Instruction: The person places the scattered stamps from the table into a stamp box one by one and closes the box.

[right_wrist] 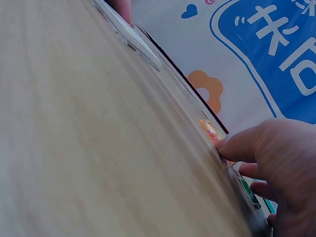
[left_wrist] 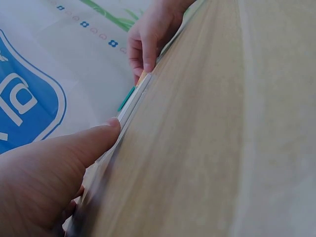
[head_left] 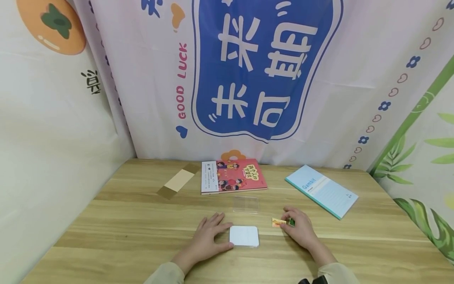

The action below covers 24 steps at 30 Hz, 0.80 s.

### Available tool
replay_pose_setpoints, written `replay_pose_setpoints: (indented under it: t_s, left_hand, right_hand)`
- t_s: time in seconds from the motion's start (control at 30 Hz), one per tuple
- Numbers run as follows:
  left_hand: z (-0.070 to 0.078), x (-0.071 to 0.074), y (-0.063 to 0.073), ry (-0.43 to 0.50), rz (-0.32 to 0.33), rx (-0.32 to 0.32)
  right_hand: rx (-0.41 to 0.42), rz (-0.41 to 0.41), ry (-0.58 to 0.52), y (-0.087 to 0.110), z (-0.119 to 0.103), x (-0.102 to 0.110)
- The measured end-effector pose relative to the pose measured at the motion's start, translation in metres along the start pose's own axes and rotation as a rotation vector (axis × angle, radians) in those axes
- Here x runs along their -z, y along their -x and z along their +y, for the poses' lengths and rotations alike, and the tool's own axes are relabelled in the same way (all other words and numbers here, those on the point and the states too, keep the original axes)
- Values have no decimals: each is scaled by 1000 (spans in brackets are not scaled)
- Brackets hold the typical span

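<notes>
My left hand (head_left: 209, 238) rests on the table with its fingers spread. Its thumb and forefinger touch the left side of a white, round-cornered, flat rectangular block (head_left: 244, 236), with a clear layer at its lower edge. To the right, my right hand (head_left: 299, 228) pinches a small orange-yellow printed piece (head_left: 278, 222) at its right end, low over the wood. In the right wrist view the thumb lies against this orange piece (right_wrist: 211, 131). Beneath the right fingers sits a small green piece (right_wrist: 250, 192), partly hidden. A clear plastic case (head_left: 246, 204) lies beyond the white block.
A red and white picture book (head_left: 234, 176) lies at the back of the wooden table (head_left: 142, 232). Right of it is a light blue notebook (head_left: 322, 191), set at an angle. A brown and cream strip (head_left: 179, 180) lies back left. Printed cloth (head_left: 159, 86) hangs behind.
</notes>
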<state>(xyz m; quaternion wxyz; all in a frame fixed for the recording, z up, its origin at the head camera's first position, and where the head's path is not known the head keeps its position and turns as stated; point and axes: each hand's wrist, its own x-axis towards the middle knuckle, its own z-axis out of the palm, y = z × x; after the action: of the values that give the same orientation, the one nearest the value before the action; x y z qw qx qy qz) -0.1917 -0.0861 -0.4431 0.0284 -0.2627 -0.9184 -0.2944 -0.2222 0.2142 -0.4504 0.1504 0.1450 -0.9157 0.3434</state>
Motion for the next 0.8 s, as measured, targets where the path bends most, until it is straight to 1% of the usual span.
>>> replay_pose_setpoints:
  t_s: [0.33,0.5,0.63,0.8]
  left_hand:
    - [0,-1,0,7,-1,-1]
    - [-1,-2,0,10,-5,1]
    - [-2,-2,0,5,-4,2]
    - [-1,-1,0,2,2,0]
  right_hand:
    - [-21,-7,-9,-1,2,0]
    - [14,26,-36,-1,5,-1]
    - [35,49,-29,-2,6,-1]
    - [4,36,-18,-3,5,-1]
